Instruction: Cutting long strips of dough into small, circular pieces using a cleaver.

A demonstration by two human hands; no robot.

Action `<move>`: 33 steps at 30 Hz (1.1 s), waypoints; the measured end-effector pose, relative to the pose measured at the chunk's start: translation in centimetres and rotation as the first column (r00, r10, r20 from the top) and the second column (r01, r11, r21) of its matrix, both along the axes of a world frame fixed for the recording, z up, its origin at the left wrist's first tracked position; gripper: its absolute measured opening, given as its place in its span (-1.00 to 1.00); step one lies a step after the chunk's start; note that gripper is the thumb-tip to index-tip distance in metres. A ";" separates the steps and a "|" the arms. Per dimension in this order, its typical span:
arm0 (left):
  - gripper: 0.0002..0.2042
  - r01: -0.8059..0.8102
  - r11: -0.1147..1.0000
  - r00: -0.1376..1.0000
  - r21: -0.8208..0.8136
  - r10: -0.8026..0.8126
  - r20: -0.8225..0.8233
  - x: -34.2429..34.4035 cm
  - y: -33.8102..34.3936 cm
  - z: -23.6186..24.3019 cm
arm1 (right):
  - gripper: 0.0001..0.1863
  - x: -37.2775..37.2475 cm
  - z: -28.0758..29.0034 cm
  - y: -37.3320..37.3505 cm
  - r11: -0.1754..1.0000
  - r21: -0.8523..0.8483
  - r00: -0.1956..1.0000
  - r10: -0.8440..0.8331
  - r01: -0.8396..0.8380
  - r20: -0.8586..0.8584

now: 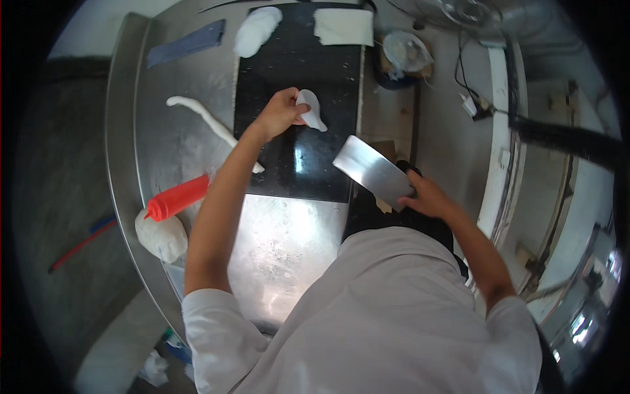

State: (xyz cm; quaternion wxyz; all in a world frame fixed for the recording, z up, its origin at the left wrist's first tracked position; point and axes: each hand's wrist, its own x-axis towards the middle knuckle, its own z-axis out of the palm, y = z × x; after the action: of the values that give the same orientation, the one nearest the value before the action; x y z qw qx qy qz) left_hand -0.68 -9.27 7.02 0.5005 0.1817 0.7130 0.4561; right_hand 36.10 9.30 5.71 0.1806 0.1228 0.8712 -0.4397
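My left hand (281, 113) reaches out over a black stone slab (295, 65) and pinches a small white piece of dough (311, 109), lifting it off the slab. My right hand (426, 196) grips the handle of a wide steel cleaver (373, 172), blade held flat and tilted above the slab's near right corner. A long white dough rope (200, 116) lies on the steel table to the left of my left forearm, partly hidden by it.
A red squeeze bottle (177, 197) lies on the steel table (282, 243) beside a white dough lump (161, 238). At the far end sit another dough mass (257, 29), a folded white cloth (342, 26), a blue cloth (187, 43) and a covered bowl (405, 51).
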 end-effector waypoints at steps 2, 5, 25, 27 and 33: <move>-0.84 -0.123 0.992 0.992 -0.011 0.124 0.003 -0.4 -2.2 -0.7 | -0.52 0.1 0.6 -0.6 0.998 0.013 0.996 -0.064 0.065 -0.060; -0.86 -0.461 0.887 0.884 -0.034 0.462 0.069 -0.7 -4.7 -1.3 | -0.53 -1.8 1.0 0.1 0.988 -0.035 0.988 -0.151 0.152 0.016; -0.79 -0.850 0.527 0.527 -0.031 0.849 -0.027 -14.3 1.1 -2.8 | -0.53 -24.6 1.7 14.0 0.956 -0.197 0.951 0.253 -0.218 0.179; -0.76 -0.837 0.546 0.547 -0.042 0.827 -0.129 -14.4 1.2 -2.6 | -0.53 -25.5 1.8 14.5 0.952 -0.206 0.943 0.268 -0.228 0.195; -0.61 -0.858 0.486 0.393 -0.167 0.412 -0.822 -11.2 -0.2 -0.7 | -0.54 -27.5 1.5 15.2 0.900 -0.199 0.904 0.414 -0.388 0.109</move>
State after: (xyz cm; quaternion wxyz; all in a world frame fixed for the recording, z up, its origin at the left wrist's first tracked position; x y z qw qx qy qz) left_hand -11.84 -9.50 6.35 -0.0055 -0.1315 0.9518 0.2770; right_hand 8.56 24.54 7.16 0.3416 -0.0433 0.8204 -0.4565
